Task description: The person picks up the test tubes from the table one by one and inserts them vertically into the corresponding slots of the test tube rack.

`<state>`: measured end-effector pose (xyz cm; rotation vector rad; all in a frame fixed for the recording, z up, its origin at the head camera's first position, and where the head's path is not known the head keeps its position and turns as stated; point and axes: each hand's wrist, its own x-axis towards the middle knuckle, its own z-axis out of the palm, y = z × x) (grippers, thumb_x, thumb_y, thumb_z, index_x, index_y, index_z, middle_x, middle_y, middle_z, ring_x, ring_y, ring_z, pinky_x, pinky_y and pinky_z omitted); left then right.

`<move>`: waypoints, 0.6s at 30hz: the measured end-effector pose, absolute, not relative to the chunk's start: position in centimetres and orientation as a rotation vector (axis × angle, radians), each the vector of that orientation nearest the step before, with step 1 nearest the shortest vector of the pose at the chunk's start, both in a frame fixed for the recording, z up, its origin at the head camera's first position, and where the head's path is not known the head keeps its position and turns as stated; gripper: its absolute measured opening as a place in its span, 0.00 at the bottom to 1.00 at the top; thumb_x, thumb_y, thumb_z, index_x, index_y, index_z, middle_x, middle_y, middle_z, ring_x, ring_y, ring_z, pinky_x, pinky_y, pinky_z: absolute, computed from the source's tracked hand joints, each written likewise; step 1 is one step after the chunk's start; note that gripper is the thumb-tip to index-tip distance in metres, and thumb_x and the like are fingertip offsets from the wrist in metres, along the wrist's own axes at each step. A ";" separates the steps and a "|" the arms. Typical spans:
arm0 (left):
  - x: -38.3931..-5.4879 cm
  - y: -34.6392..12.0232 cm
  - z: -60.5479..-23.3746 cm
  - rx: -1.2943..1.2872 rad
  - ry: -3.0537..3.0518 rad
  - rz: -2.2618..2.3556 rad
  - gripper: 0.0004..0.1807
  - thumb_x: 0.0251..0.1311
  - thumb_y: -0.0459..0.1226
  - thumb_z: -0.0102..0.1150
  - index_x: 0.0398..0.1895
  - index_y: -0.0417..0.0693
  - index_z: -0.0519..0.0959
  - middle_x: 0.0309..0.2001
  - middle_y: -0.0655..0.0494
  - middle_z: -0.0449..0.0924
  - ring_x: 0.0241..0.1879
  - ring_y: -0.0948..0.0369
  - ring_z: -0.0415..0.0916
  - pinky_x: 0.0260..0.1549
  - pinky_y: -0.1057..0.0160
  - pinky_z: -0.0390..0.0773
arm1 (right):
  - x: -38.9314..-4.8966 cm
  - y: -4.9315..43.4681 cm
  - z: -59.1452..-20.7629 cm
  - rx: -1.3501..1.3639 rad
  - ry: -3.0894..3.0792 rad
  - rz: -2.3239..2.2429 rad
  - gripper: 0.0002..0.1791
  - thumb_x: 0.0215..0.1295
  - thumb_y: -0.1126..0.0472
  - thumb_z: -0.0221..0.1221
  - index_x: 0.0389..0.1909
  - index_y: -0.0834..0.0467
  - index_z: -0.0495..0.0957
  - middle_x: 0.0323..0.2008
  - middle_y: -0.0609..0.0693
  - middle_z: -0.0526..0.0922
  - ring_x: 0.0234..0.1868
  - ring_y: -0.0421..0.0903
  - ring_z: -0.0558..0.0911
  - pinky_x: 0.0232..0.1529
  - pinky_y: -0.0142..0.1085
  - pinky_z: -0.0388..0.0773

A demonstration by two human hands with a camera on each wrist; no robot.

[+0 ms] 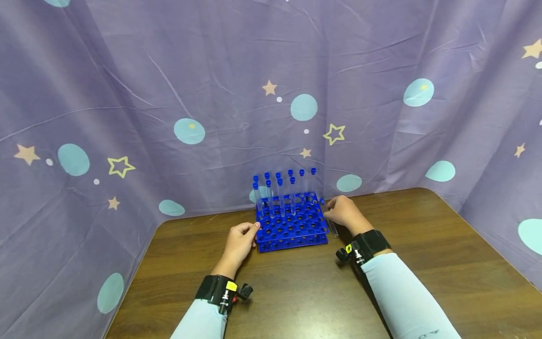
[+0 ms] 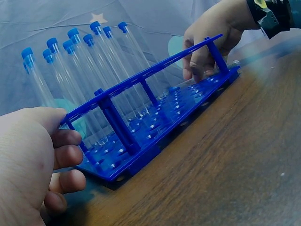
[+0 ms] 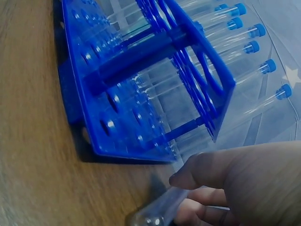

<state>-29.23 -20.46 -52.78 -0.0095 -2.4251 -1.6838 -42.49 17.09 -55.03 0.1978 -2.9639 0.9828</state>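
A blue test tube rack [image 1: 292,236] stands on the table near the back wall. Several clear test tubes with blue caps [image 1: 313,170] stand upright in its back rows. At the rack's front left corner, my left hand [image 1: 238,245] grips the upper tier between thumb and index finger, its other fingers curled below. Just right of the rack, my right hand [image 1: 345,214] pinches another test tube [image 1: 333,228] that lies low, close to the tabletop. In the right wrist view, the rounded end of that tube points toward the camera, and the fingers hide its middle.
The brown wooden table [image 1: 296,292] reaches back to a purple curtain [image 1: 237,94] printed with stars and blue spots. The curtain hangs close behind the rack and along both sides. The rack's front rows of holes hold no tubes.
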 end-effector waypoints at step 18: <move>-29.3 -20.5 -52.9 -0.005 -2.426 -1.676 0.18 0.82 0.44 0.67 0.37 0.41 0.92 0.23 0.58 0.78 0.22 0.61 0.77 0.25 0.67 0.77 | -37.0 16.1 -49.5 0.090 -3.055 0.905 0.23 0.65 0.51 0.76 0.57 0.60 0.91 0.60 0.61 0.92 0.61 0.64 0.90 0.62 0.62 0.87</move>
